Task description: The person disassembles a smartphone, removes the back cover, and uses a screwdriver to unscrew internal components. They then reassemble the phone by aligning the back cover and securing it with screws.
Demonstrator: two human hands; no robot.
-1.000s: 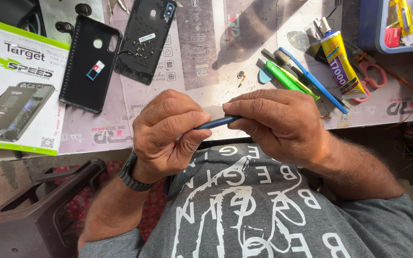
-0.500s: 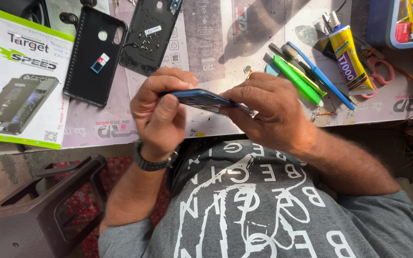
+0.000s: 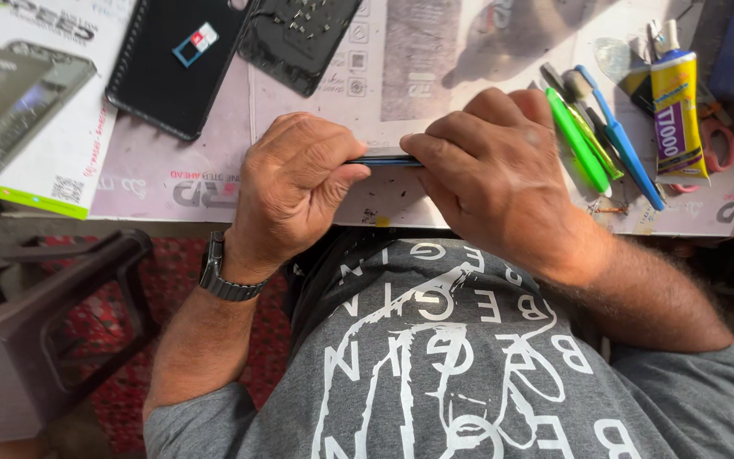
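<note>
A phone repair workbench. On the printed work mat (image 3: pixel 435 76), a tube of adhesive (image 3: pixel 677 106) and pry tools (image 3: pixel 596 136) lie at its right; an opened phone back (image 3: pixel 299 34), a black case (image 3: pixel 176 72) and a product box (image 3: pixel 23 93) at its left

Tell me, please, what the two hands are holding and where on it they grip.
A thin dark-blue phone, seen edge-on, is held between both hands: the left hand pinches its left end, the right hand its right end.

Flat white cardboard retail box with green edge and phone picture (image 3: pixel 31 93), far left on table. Yellow-and-purple labelled glue tube (image 3: pixel 677 115), upper right, beside tools.
</note>
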